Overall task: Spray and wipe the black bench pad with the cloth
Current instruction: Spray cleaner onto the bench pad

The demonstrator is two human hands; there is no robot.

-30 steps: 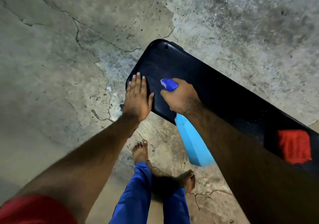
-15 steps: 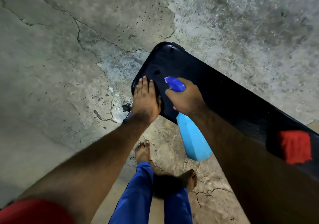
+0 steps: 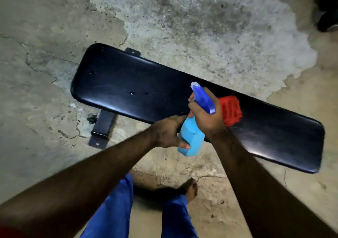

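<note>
Over the cracked concrete floor (image 3: 45, 36), in the head view, the black bench pad (image 3: 128, 84) lay long and slanted from upper left to lower right, with one dark metal foot (image 3: 102, 127) showing under its near edge. The right hand (image 3: 204, 116) was wrapped round the neck of the spray bottle (image 3: 192, 138), its fingers curled at the dark blue trigger head (image 3: 202, 98), whose pale nozzle pointed up and left over the middle of the pad. The left hand (image 3: 164, 133) held the light blue body of the bottle from the side, thumb pressed low on it and fingers curled round behind; motion blur made it hard to say how firm that hold was. The red cloth (image 3: 230, 109) lay on the pad just behind the right hand, partly hidden by it and touched by neither hand. As a judgement, the spraying step was in hand and the wiping not yet begun. The chief risk was that a squeeze with the nozzle tilted so high would throw mist past the far edge onto the floor rather than onto the pad. The right wrist, so close to the cloth, could also knock it off the near edge. The pad's bare left half lay well apart from all the fingers, beyond the nozzle.
</note>
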